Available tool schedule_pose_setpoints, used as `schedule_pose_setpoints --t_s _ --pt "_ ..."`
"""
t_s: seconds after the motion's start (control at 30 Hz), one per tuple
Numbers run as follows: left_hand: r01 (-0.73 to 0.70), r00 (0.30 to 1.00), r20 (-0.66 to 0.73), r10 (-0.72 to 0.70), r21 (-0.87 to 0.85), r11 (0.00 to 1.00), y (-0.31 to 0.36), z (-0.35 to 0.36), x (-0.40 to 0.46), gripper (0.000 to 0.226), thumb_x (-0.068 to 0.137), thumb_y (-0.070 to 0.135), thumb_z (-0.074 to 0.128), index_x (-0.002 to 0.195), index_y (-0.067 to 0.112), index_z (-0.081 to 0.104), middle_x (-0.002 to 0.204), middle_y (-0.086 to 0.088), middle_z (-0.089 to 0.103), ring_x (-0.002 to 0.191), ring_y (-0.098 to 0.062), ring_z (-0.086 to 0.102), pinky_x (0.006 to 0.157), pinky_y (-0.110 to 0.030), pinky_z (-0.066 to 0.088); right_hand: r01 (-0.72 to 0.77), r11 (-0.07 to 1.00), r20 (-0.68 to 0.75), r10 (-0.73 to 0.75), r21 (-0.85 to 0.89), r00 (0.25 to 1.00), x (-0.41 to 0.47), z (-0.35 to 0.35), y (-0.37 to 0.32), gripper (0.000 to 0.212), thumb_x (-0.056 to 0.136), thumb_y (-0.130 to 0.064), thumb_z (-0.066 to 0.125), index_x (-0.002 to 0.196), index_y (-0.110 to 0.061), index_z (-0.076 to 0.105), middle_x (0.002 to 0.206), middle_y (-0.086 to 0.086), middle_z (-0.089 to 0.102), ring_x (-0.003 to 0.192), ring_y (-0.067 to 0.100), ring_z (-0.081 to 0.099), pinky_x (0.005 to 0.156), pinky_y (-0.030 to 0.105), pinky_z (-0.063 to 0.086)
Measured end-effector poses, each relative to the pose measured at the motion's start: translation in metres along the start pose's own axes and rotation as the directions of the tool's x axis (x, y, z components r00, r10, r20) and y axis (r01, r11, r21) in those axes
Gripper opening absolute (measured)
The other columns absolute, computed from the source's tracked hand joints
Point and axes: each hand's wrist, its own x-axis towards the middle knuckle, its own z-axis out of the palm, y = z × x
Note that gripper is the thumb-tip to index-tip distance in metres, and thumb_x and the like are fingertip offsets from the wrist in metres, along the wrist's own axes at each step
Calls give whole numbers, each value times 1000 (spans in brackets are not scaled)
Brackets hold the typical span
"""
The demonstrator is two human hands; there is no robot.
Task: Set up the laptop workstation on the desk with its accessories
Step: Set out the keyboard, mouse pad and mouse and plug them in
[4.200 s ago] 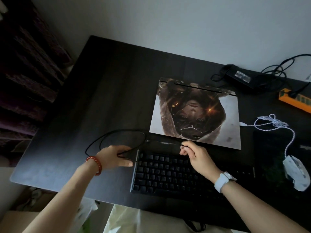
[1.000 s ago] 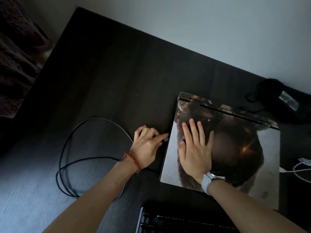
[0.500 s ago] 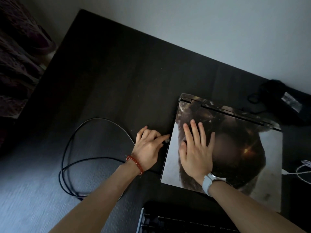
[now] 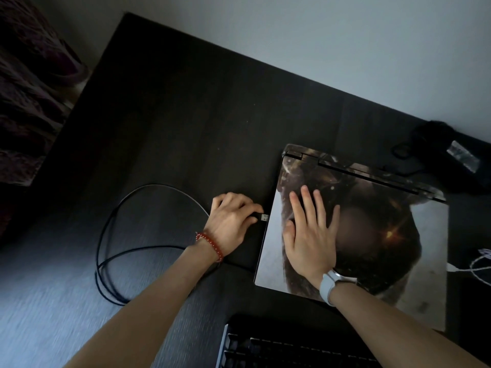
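A closed laptop (image 4: 414, 248) with a dark printed skin lies on the black desk (image 4: 186, 115). My right hand (image 4: 309, 232) lies flat on the lid's left part, fingers straight. My left hand (image 4: 231, 221) pinches the USB plug (image 4: 263, 217) of the black keyboard cable (image 4: 114, 235), holding its metal tip right at the laptop's left edge. The cable loops across the desk to the left. The black keyboard (image 4: 265, 346) shows at the bottom edge.
A black power brick (image 4: 451, 158) with its cord sits behind the laptop at the right. A white braided cable (image 4: 475, 264) is plugged into the laptop's right side. A dark bedspread (image 4: 26, 88) lies left of the desk.
My left hand has drawn back slightly from the laptop's left edge, so the plug's metal tip now shows. The right hand stays flat on the lid.
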Motion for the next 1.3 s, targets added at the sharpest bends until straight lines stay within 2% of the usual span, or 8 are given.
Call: schedule_pose_setpoints --t_s 0.2,0.6,0.93,1.1,1.17,1.23,1.3 --pt "-69 998 -8 69 27 997 0 -4 4 22 78 5 66 98 13 70 90 -8 64 88 -29 60 83 -37 34 -6 1000 2 6 10 1000 2 0 -1 56 87 -35 30 141 -21 31 151 7 33 139 28 27 109 62 18" --pt "-141 990 -11 142 5 990 4 -7 4 20 75 -3 68 95 1 70 82 -17 62 76 -34 60 68 -40 50 -2 1000 9 2 -8 1000 1 0 -1 55 88 -35 30 142 -22 30 151 6 31 140 28 26 109 62 16" --pt "-171 985 -8 171 13 985 1 -5 4 19 76 -3 69 95 0 70 85 -17 63 78 -33 61 67 -41 54 -9 1000 12 9 -6 1000 0 0 -1 56 88 -36 29 142 -22 29 152 6 31 140 28 26 109 61 16" --pt "-208 978 35 205 109 972 0 -8 3 20 79 3 67 100 4 67 93 -16 65 73 -29 64 55 -34 56 -11 1000 7 11 20 1000 1 -2 -2 56 87 -35 30 142 -22 31 151 6 32 140 28 28 109 61 16" --pt "-144 989 60 138 115 983 -2 -9 2 25 86 9 61 111 5 63 103 -16 61 72 -28 64 54 -36 56 -13 1000 12 12 23 1000 1 -3 -2 56 87 -35 30 141 -22 31 151 6 32 140 28 28 109 61 16" --pt "-35 995 97 25 105 994 -5 -10 3 35 93 16 51 126 6 52 115 -16 53 76 -28 62 62 -39 55 -14 1000 12 14 19 1000 2 -3 -2 56 86 -36 30 141 -22 32 151 6 33 139 28 28 109 61 17" --pt "73 988 132 -82 67 995 -4 -13 5 36 95 21 45 129 8 48 114 -13 52 82 -28 61 70 -38 53 -9 1000 12 9 11 1000 2 -2 -1 56 87 -36 31 141 -22 31 151 5 32 140 28 27 109 61 16"
